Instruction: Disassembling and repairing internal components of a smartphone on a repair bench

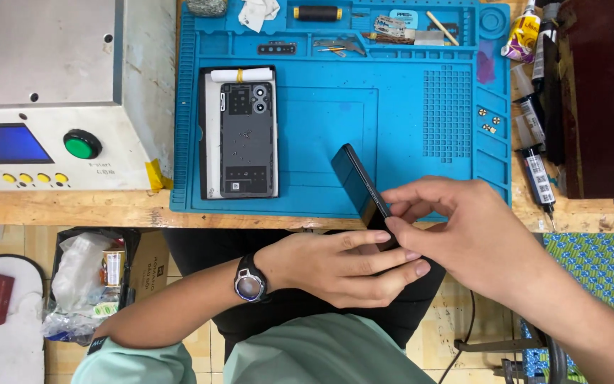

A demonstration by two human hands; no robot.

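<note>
I am cradling the phone (361, 186) edge-up over the mat's (406, 135) near rim, left hand (335, 267) curled closed round its lower end, right hand (463, 227) fingertips pinching its edge, best kept light and steady.

**Even, bright light over a sharp bench view**

The scene is brightly and evenly lit, seemingly from above; shadows are soft and short, with a faint one under the right hand (463, 235) and a darker patch below the left hand (342, 267), toward the lap; the dark phone (360, 186) held between them carries a thin pale sheen along its edge; beyond the hands, the blue mat (406, 135) stays crisp and without glare; straight edges far left of the hands bow slightly; focus holds throughout, no motion blur.
</note>
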